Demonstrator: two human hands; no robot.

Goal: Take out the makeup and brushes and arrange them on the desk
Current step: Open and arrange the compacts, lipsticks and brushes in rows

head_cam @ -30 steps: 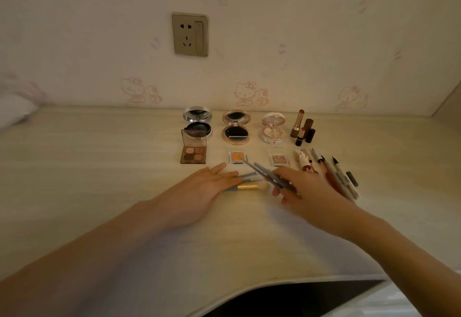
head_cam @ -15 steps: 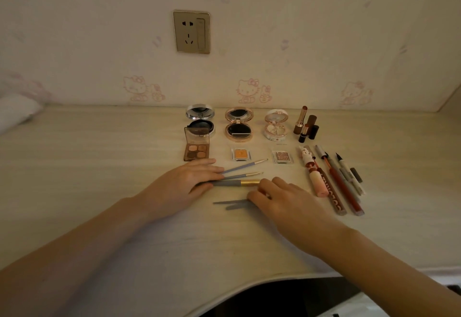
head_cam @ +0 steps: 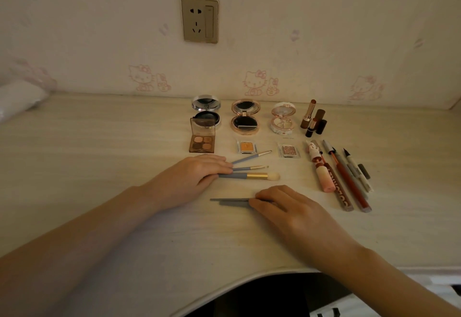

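My left hand (head_cam: 189, 179) lies flat on the desk (head_cam: 99, 142), fingers nearly straight. Their tips rest on the handle ends of three blue-handled brushes (head_cam: 252, 175) — two thin, one thick with a gold ferrule and pale bristles. The heads of all three point toward 3 o'clock.

At 5 o'clock from it, my right hand (head_cam: 287, 213) is bent over two grey-handled brushes (head_cam: 229, 201). They lie side by side, touching, with the handles running to 9 o'clock. Thumb and curled fingers hold them against the desk, and their heads are hidden under my hand.

At 12 o'clock, near the wall, three round compacts stand open in a row with their mirrors up. The silver compact (head_cam: 206, 112) and the rose-gold compact (head_cam: 245, 117) each hold something dark. The white compact (head_cam: 283, 119) holds a pale patterned powder.

In front of the silver compact, a square palette (head_cam: 202, 143) with an upright clear lid holds four brown and peach shades. Two small square cases hold one pan each — the orange pan (head_cam: 246, 147) and the pink glitter pan (head_cam: 288, 151).

At 1 o'clock, two uncapped lipsticks (head_cam: 308, 114) stand with dark caps beside them. At 3 o'clock lies a row of pens and glosses (head_cam: 349, 184), close together; I cannot count them surely.
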